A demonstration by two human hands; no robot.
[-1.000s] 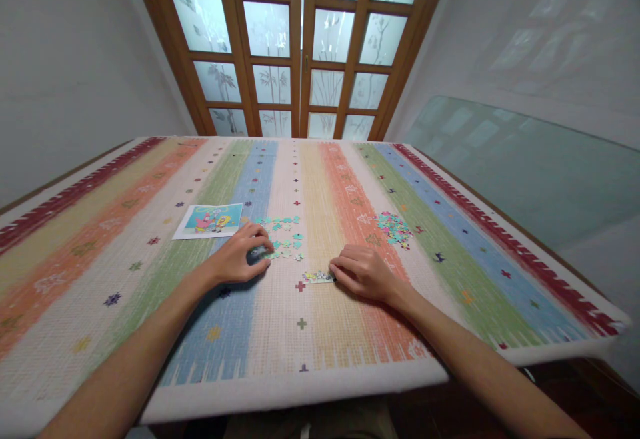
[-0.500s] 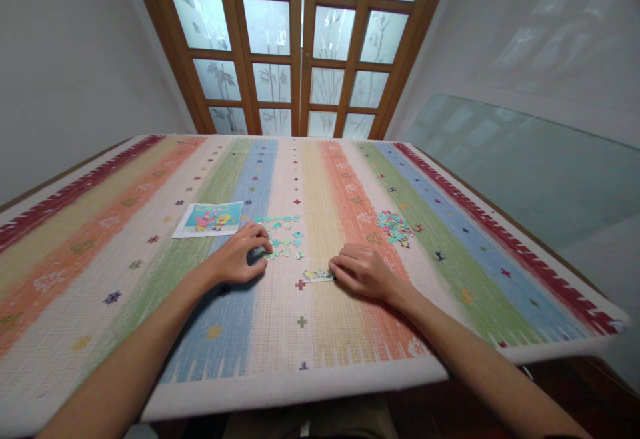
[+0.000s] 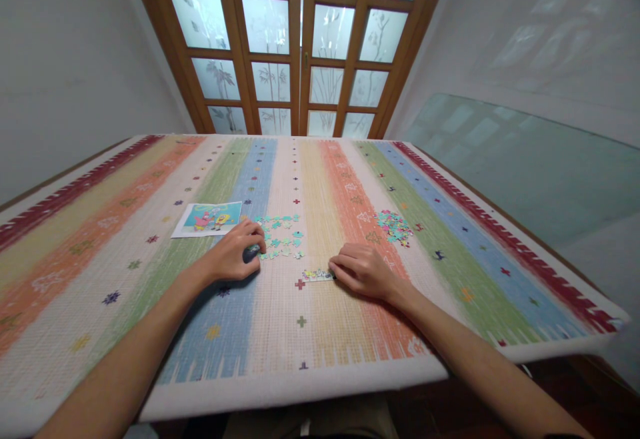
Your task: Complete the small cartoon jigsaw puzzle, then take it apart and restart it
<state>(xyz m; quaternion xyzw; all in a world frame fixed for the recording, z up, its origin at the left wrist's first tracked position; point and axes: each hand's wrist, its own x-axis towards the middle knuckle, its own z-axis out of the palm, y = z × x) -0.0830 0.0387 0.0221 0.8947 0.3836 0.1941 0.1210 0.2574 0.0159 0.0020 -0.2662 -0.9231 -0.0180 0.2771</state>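
Head view, from left to right across the striped cloth (image 3: 125, 292) on the table: farthest left lies a small picture card (image 3: 207, 219) with cartoon figures on a blue ground, flat on the green stripe. Just right of it my left hand (image 3: 233, 255) rests on the blue stripe, fingers curled in and pinched on a dark puzzle piece (image 3: 251, 251) that shows at my fingertips. Touching distance beyond those fingertips is a loose scatter of teal puzzle pieces (image 3: 283, 239), lying apart from one another on the pale stripe. Next comes a short joined strip of pieces (image 3: 317, 275), flat on the yellow stripe near me. My right hand (image 3: 363, 270) lies palm down beside it, fingers bent, their tips touching the strip's right end; I cannot tell whether they grip it or only press on it. Farther right and farther from me, a denser heap of pieces (image 3: 394, 225) sits by the orange and green stripes, well apart from both hands.
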